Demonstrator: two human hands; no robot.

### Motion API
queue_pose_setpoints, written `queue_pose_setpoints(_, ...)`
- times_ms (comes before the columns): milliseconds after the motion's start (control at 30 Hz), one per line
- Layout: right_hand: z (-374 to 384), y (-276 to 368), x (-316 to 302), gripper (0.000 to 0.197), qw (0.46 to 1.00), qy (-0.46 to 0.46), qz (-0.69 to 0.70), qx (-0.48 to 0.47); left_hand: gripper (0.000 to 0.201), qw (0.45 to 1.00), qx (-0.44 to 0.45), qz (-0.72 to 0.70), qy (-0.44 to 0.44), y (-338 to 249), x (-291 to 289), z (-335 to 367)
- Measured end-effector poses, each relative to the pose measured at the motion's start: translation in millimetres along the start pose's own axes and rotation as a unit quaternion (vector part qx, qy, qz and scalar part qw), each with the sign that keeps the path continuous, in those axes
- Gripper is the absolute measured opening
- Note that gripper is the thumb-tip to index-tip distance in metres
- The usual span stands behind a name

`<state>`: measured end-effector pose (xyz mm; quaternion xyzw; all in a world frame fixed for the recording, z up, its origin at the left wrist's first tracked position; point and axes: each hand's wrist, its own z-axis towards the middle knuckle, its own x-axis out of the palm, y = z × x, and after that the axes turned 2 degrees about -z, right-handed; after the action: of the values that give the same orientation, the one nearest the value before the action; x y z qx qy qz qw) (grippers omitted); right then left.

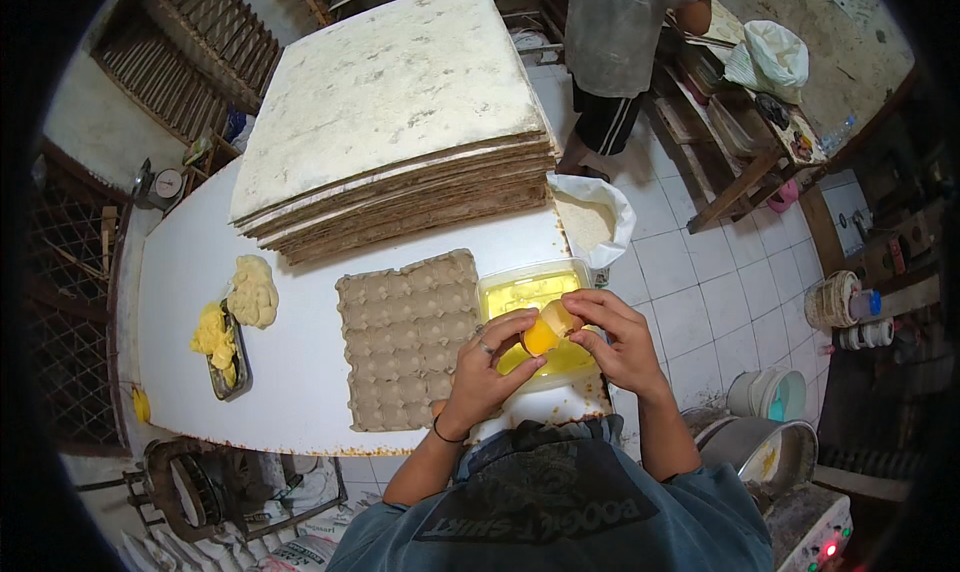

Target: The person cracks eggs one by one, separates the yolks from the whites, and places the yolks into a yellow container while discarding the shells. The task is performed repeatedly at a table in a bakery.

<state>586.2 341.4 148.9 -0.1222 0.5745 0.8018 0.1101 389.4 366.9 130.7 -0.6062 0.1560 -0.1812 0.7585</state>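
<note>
Over a clear plastic tub [578,269] of yellow liquid, I hold a cracked egg in both hands. My left hand [490,367] grips one shell half, with an orange yolk [540,340] showing in it. My right hand [618,342] pinches the other shell half [557,317], tilted against the first. Left of the tub lies a grey cardboard egg tray [408,337]. A small brown rounded thing [438,407], perhaps an egg, is partly hidden by my left wrist.
Flour-dusted boards [390,92] are stacked high at the back of the white table [300,372]. A dough lump [253,292] lies left, beside a dark tin [232,372] of yellow fat. A white sack [590,222] stands beyond the tub. Another person [620,52] stands behind it. A metal bowl [770,457] sits at right.
</note>
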Motion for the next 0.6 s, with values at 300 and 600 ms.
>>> queue_pose_setpoints(300,4,14,-5,0.033,0.993,-0.011,-0.110,-0.048,0.047,0.987,-0.009,-0.160,-0.022,10,-2,-10)
queue_pose_setpoints(600,3,25,-14,0.049,0.959,-0.030,-0.226,-0.167,0.049,0.992,0.017,-0.121,-0.027,2,-11,-15)
